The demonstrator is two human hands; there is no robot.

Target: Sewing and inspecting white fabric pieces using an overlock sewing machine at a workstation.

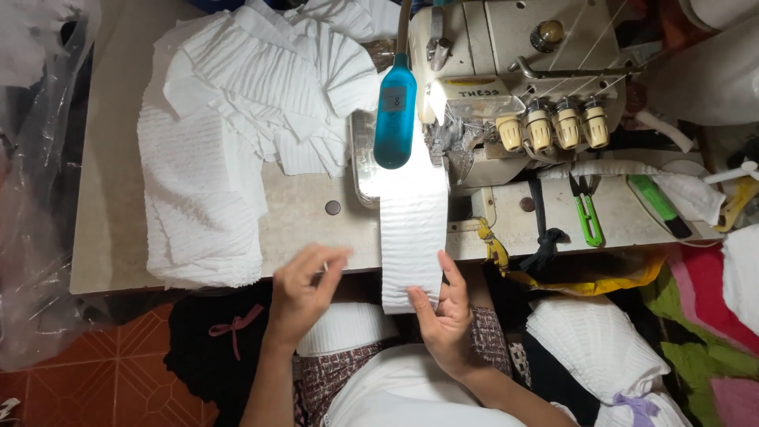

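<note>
Head camera view, looking straight down at a sewing station. The person's arms enter from the bottom edge, which cuts them off at the forearm. The sewing machine (506,87) is cut off by the top edge, and a blue lamp head (394,111) covers part of its needle area, which is also washed out by bright light, so the stitching point is hard to make out.

A white ribbed fabric strip (413,237) lies with its long axis running away from the person toward the machine. Its far end goes under the lamp; its near end hangs over the tabletop (304,221) edge toward the lap.

The right hand (444,316) is open, fingers spread and pointing up, its fingertips touching the right edge of the strip's near end; it rests against the cloth rather than clasping it. The left hand (304,289) hovers just left of the strip, apart from it, thumb and fingers pinched together; whether they pinch anything is too small to tell.

A pile of white ribbed pieces (229,142) covers the left of the tabletop. Green thread snips (587,213) lie to the right of the machine. More white bundles (593,348) sit at lower right, partly cut off.
</note>
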